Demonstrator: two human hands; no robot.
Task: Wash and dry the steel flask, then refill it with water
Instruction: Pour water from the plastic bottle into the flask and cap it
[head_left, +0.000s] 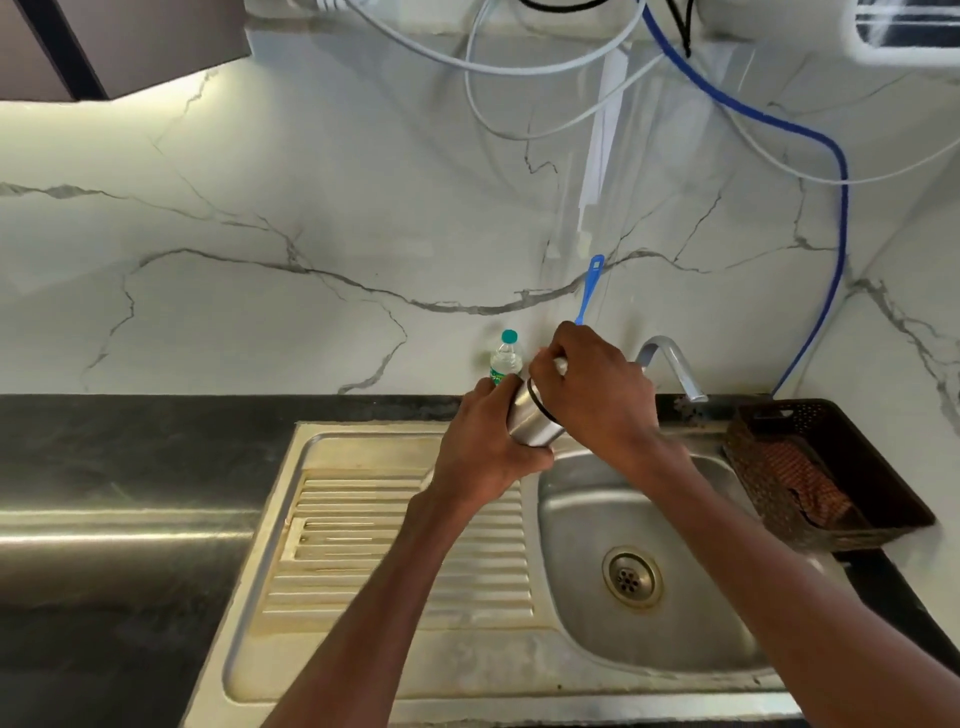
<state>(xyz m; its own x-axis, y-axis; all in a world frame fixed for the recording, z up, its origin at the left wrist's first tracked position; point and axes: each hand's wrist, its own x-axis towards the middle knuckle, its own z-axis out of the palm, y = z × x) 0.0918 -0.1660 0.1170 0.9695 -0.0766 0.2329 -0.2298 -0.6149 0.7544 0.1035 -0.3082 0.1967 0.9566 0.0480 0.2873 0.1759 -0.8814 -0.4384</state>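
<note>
The steel flask (532, 421) is held tilted above the left edge of the sink basin (587, 519), its top end pointing up and right. My left hand (483, 447) grips its body from the left. My right hand (592, 389) is curled over its top end, which is hidden under the fingers. A blue brush handle (591, 291) sticks up from behind my right hand; whether that hand holds it cannot be told. The tap (675, 364) curves over the basin to the right, with no water visible.
A small plastic bottle with a teal cap (506, 358) stands by the wall behind the flask. A brown basket (883, 467) with a cloth (800, 478) in it sits right of the sink. The ribbed draining board (363, 545) lies left of the basin, next to dark counter (130, 467).
</note>
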